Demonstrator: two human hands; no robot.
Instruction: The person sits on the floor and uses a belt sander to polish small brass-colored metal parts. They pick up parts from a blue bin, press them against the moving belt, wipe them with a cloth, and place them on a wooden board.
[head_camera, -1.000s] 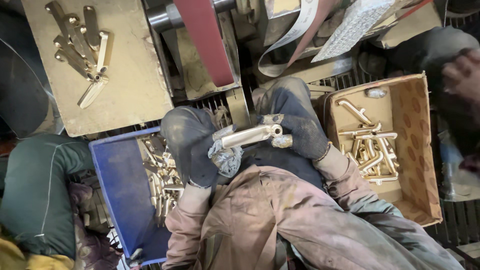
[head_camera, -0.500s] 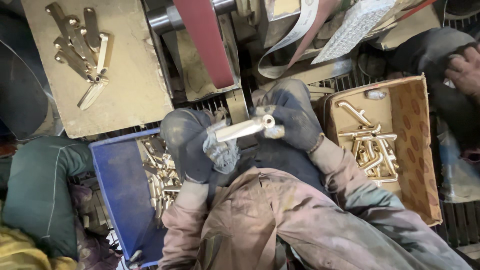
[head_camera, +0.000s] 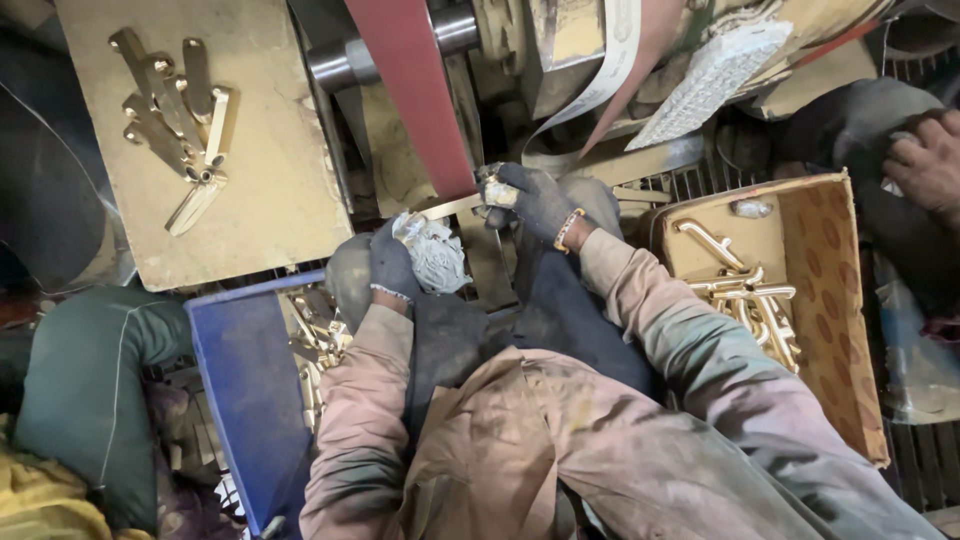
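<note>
At the lower edge of the red-brown sanding belt (head_camera: 420, 100), a slim brass-coloured metal rod (head_camera: 452, 207) held level, one end against the belt, gripped from both sides. Left hand (head_camera: 395, 262) in a dark knitted glove, closed around the near end of the rod together with a crumpled grey-white rag (head_camera: 435, 252). Right hand (head_camera: 535, 200), likewise dark-gloved and with a beaded band at the wrist, closed on the far end just beside the belt; fingers curled tight, no gap visible. Both forearms in dusty pink sleeves, reaching up from the bottom of the view.

To the left, a flat tan board (head_camera: 260, 180) with a small heap of brass-coloured fittings (head_camera: 175, 120) near its upper corner. Below it, a blue plastic crate (head_camera: 235, 380) with more brass pieces (head_camera: 315, 345) along its inner side. To the right, an open brown cardboard box (head_camera: 830, 300) holding long brass handles (head_camera: 745, 295). At the upper right edge, another person's bare hand (head_camera: 925, 165), well apart from the belt
</note>
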